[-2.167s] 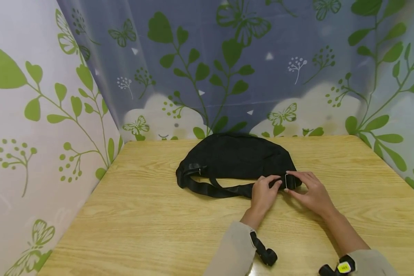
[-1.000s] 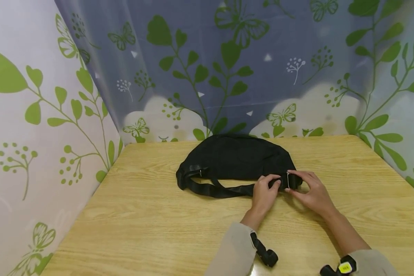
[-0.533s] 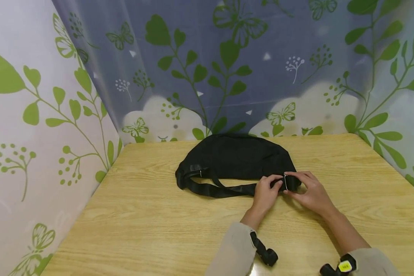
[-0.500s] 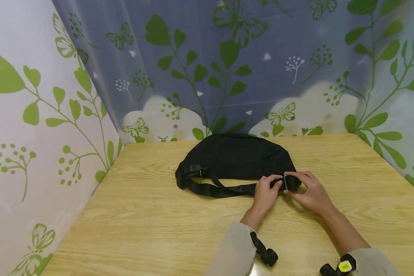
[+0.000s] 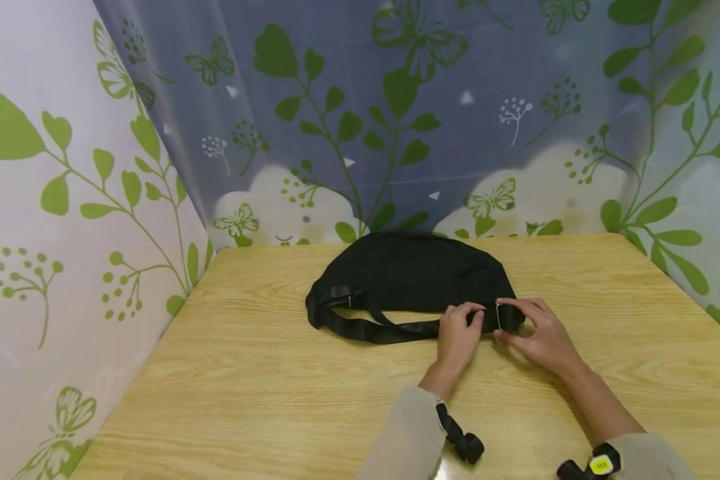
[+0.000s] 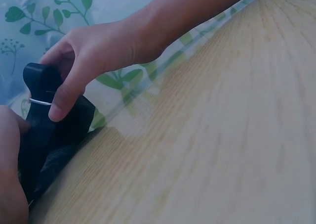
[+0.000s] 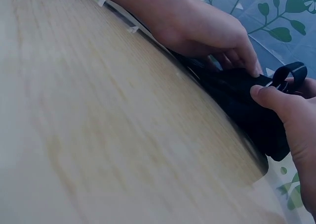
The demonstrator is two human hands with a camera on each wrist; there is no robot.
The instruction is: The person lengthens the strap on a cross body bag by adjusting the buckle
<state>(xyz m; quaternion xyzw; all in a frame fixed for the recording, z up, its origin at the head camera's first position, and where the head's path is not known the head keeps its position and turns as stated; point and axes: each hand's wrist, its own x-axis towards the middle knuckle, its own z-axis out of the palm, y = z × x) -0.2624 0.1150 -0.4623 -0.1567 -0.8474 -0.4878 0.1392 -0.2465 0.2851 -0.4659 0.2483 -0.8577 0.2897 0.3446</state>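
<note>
A black waist bag point(image 5: 420, 273) lies at the back of the wooden table, its black strap point(image 5: 372, 330) looped along the front. At the bag's right end my right hand point(image 5: 543, 337) pinches a metal strap buckle point(image 5: 499, 316) between thumb and fingers. Just left of it, my left hand point(image 5: 459, 337) pinches the strap with thumb and forefinger. The right wrist view shows a small loop of strap point(image 7: 291, 73) standing up at the buckle, with the right thumb point(image 7: 269, 98) against it. In the left wrist view the buckle point(image 6: 40, 102) shows as a thin bright bar.
The wooden table point(image 5: 246, 400) runs up to a blue curtain point(image 5: 336, 133) printed with leaves and butterflies. A pale printed sheet point(image 5: 66, 233) borders the left side. Black wrist straps point(image 5: 459, 437) hang at both beige sleeves.
My left hand has slid slightly left along the strap, so more strap shows between it and the buckle. The right hand stays at the buckle, and the bag has not moved.
</note>
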